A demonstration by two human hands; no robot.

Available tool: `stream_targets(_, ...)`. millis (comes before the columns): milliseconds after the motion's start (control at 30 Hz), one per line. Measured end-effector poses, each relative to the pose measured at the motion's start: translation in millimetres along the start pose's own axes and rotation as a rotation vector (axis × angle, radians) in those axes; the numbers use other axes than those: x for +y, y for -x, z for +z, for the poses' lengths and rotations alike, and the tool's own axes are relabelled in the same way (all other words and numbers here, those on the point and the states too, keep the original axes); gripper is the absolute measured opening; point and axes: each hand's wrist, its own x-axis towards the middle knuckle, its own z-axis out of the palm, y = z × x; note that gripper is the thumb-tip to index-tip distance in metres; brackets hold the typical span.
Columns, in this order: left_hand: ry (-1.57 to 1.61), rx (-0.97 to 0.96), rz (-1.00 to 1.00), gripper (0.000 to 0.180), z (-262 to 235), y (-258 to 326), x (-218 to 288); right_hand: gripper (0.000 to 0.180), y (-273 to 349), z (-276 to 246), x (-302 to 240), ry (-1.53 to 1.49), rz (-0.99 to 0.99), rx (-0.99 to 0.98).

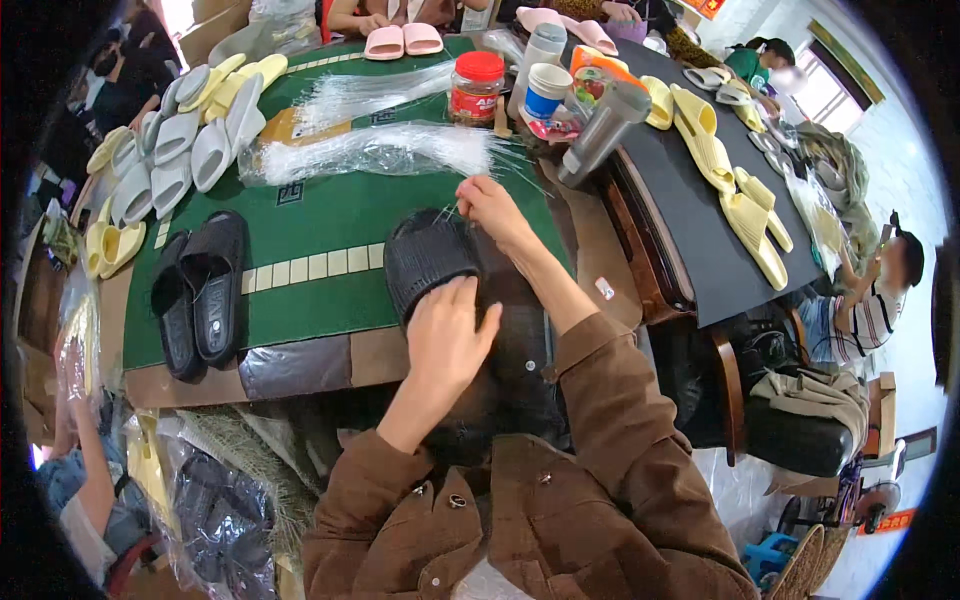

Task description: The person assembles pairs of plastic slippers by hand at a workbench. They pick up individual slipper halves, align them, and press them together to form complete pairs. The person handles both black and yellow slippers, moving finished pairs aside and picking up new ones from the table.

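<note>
Here the black slipper (428, 255) lies near to far on the green mat (315, 225), its near part under the loosely open left hand (447, 335). The right hand (493, 212) pinches thin strands (446, 212) beside its far end.

My brown sleeves (622, 400) and ribbed black slipper (430, 258) contrast with a green tabletop (345, 218) and its cream-squared stripe (317, 267), grey slippers (177, 135), yellow slippers (709, 158) and pink slippers (385, 43).

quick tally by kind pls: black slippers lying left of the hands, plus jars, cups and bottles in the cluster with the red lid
Black slippers: 2
Jar: 1
Cup: 1
Bottles: 2
Total: 6
</note>
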Motion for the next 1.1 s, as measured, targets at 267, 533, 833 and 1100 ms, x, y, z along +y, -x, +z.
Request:
stream_targets(267, 0.164, -0.08, -0.233, 0.012, 25.5, -89.9, -72.2, 0.019, 3.5, 2.3, -2.5, -0.086, -0.116, 0.058)
stream_targets(533, 0.439, -0.18, -0.469, 0.009, 54.7, -97.8, -83.4, 0.018, 16.8, 2.5, -11.0, -0.305, -0.106, 0.087)
stream_targets(833, 0.492, -0.039, -0.419, 0.013, 56.0, -87.7, -84.5, 0.017, 14.3, 2.1, 5.9, -0.29, -0.165, 0.114)
stream_targets(1100, 0.406, -0.002, -0.371, 0.012, 56.7, -83.9, -84.2, 0.017, 17.1, 3.5, 2.8, -0.26, -0.163, 0.1)
